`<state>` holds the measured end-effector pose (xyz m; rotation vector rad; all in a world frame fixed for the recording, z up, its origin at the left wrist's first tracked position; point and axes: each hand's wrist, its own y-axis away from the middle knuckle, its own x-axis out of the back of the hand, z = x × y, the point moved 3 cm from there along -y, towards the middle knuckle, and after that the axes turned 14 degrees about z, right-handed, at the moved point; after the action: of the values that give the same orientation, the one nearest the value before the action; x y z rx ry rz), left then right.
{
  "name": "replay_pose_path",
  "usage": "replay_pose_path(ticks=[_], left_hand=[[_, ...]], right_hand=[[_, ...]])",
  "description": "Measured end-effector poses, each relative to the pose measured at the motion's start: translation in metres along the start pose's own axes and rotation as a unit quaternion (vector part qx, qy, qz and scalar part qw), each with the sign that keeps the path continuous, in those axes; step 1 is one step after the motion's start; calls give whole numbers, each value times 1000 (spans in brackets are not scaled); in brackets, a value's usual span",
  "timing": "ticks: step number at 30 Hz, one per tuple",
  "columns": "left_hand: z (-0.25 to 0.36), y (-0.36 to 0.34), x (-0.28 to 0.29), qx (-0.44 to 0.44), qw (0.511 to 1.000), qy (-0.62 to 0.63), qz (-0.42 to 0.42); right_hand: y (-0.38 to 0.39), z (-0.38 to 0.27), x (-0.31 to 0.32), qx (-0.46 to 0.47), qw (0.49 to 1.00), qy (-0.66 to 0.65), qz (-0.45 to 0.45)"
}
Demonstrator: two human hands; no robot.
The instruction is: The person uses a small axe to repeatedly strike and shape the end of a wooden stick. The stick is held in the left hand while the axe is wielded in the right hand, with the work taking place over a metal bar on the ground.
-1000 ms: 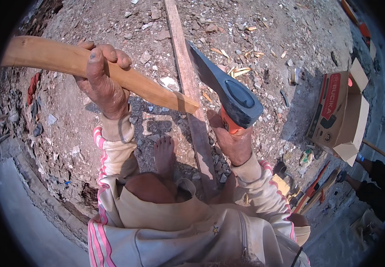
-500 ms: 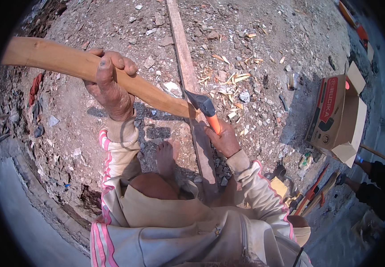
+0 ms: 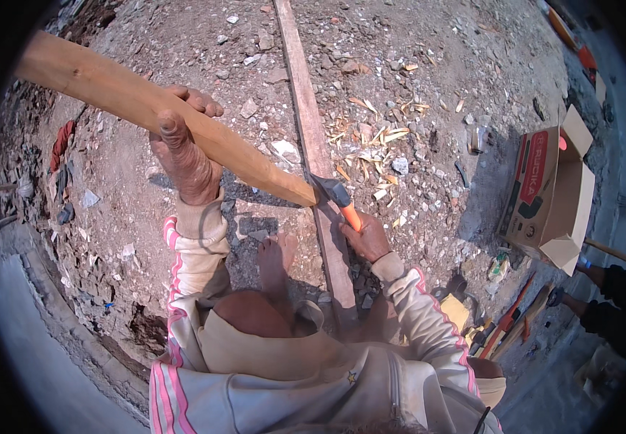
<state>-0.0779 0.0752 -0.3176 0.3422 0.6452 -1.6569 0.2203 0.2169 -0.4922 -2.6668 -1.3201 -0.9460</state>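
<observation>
A long, squared piece of timber [image 3: 128, 101] slants from the upper left down to the middle. My left hand [image 3: 188, 155] grips it from the near side, thumb on top and fingers over the far edge. In my right hand [image 3: 369, 237] is a hatchet [image 3: 332, 189] with a dark head and an orange handle, held close behind the head. Its blade is at the timber's lower end; whether it bites into the wood I cannot tell. Beneath that end runs a narrow wooden plank [image 3: 302, 108] on the ground.
Pale wood chips [image 3: 385, 136] lie among rubble right of the plank. An open cardboard box [image 3: 544, 192] stands at the right. Near it are tools with orange-red parts [image 3: 504, 318] and another person's dark-clothed limbs [image 3: 609, 304]. My bare foot [image 3: 277, 257] is beside the plank.
The timber's lower end has dropped toward me, and its far part has tilted. My right hand and the hatchet have shifted slightly down and right. My left hand still grips the timber.
</observation>
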Motion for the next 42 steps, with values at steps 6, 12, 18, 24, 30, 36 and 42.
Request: replay_pose_path(ticks=[6,12,18,24,30,36,42], left_hand=[[52,-11,-4,-25,1000,-7,-8],[55,-10,-17,-73,995,-59,-36],[56,-18,-22,-81,994,-62,-36],[-27,-5,-12,-68,994,-81,-15],[-113,0,1,-90,994,-60,7],[-129,1,-77,-69,995,-68,-1],[-168,15,-82,-61,997,-55,-8]], right_hand=[[2,-80,6,20,999,-38,1],[12,-194,41,133,983,-67,108],[13,-242,54,193,949,-158,191],[-25,-26,-30,57,996,34,63],[-90,-26,11,79,981,-130,122],[-105,-27,60,113,985,-86,102],[-151,57,73,-58,996,-73,8]])
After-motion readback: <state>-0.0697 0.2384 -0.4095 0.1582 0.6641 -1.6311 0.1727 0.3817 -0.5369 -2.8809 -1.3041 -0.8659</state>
